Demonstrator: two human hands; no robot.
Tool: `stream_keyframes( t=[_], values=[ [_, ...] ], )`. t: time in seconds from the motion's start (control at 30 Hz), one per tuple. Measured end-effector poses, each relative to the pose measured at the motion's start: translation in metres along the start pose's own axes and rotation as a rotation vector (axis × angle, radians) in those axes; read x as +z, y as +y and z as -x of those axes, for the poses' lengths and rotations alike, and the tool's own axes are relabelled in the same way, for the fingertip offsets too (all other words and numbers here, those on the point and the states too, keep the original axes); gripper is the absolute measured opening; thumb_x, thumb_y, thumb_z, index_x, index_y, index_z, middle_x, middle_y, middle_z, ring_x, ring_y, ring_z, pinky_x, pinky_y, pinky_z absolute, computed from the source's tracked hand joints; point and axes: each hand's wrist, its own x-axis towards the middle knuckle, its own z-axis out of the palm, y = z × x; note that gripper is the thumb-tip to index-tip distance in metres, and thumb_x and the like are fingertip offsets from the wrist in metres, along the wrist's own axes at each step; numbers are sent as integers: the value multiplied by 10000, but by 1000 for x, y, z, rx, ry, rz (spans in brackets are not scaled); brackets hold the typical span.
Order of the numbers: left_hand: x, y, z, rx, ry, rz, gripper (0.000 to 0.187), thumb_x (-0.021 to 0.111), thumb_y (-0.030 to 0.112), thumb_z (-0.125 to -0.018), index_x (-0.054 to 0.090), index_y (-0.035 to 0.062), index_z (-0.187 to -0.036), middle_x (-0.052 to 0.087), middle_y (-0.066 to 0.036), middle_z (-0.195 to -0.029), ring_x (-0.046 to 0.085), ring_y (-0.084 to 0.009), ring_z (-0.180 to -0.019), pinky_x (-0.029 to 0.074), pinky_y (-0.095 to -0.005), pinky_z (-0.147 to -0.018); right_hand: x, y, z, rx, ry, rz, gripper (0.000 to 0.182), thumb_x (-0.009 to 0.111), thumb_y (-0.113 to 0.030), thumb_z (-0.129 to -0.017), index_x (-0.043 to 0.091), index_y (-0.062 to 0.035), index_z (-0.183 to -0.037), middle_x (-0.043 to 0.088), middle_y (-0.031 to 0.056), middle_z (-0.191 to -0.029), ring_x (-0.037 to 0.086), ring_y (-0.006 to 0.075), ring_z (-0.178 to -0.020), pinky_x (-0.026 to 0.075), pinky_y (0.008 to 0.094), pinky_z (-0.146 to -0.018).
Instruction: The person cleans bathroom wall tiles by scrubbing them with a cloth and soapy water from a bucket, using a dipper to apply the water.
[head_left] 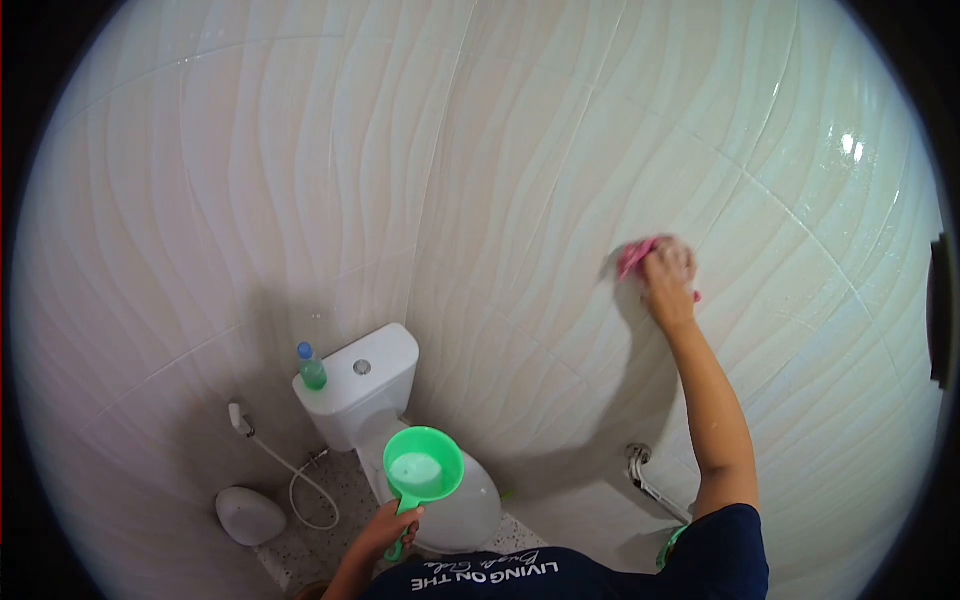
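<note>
My left hand (385, 530) is closed round the handle of a green plastic dipper (424, 465), held level over the toilet. Whitish, sudsy liquid shows in the bottom of the dipper. Up on the right, my right hand (668, 270) presses a pink cloth (636, 257) against the tiled wall (540, 200). The fingers are bunched over the cloth and slightly blurred, with a bit of pink also poking out by the wrist.
Below the dipper stands a white toilet (475, 510); its tank (390, 350) carries a green bottle with a blue cap (312, 370). A bidet sprayer (240, 420) with a hose hangs on the left wall, above a white bin (250, 516). A metal fixture (640, 465) juts from the right wall.
</note>
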Motion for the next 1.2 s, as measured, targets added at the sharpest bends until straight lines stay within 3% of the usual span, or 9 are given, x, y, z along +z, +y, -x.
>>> stream_keyframes(
  t=[0.07,0.1,0.17,0.47,0.63,0.77,1.0,1.13,1.2],
  values=[
    [3,5,1,24,10,-54,221,577,229,-866,471,53,-786,476,-24,-608,460,-118,-451,388,-278,-415,-12,30,-47,177,275,143,466,668,-54,-627,506,-90,-1063,488,123,-1205,395,319,-1211,253,506,-997],
    [1,3,1,6,27,-51,221,580,229,-868,471,54,-789,477,-25,-612,459,-120,-451,390,-280,-414,-45,35,-77,294,262,66,470,640,-41,-665,500,-103,-1109,482,118,-1233,405,275,-1218,257,503,-990],
    [3,3,1,-3,43,-49,221,582,229,-869,471,54,-792,479,-26,-615,458,-122,-450,391,-282,-414,-55,62,-125,244,667,68,456,552,-43,-772,486,-161,-1207,457,72,-1312,418,206,-1232,234,510,-1022],
    [13,0,5,-8,113,44,187,573,199,-879,471,60,-805,480,-27,-621,451,-121,-446,381,-282,-408,-1,-1,-212,22,262,180,412,538,-197,-849,485,-195,-1257,405,17,-1388,348,185,-1305,149,593,-1058],
    [14,1,17,-26,120,99,170,569,188,-881,485,55,-815,474,-22,-601,446,-119,-439,377,-278,-405,18,-10,-260,203,415,229,417,537,-212,-853,477,-168,-1263,382,31,-1395,297,201,-1326,175,578,-1052],
    [9,-13,17,-1,146,119,175,567,189,-882,485,53,-811,478,-28,-607,444,-120,-434,381,-281,-405,81,-55,-230,-62,200,165,429,522,-217,-844,479,-155,-1266,371,45,-1404,271,216,-1340,173,554,-1060],
    [-2,-12,24,-8,178,115,188,568,201,-883,476,47,-826,476,-34,-621,447,-127,-435,393,-285,-405,165,-146,-2,-608,-420,186,417,420,-253,-868,481,-174,-1273,337,43,-1440,244,201,-1356,117,518,-1106],
    [-20,-20,16,-16,141,83,190,566,206,-884,470,48,-841,478,-38,-629,449,-131,-438,397,-288,-405,130,-133,63,-523,-580,117,440,378,-219,-895,413,-196,-1333,312,20,-1457,223,169,-1367,84,518,-1113],
    [-25,-22,9,-23,134,81,192,567,210,-883,470,48,-845,478,-37,-629,452,-131,-439,395,-286,-406,128,-98,56,-338,-395,229,463,394,-166,-889,398,-207,-1351,294,8,-1469,224,172,-1371,62,555,-1095]
  ],
)
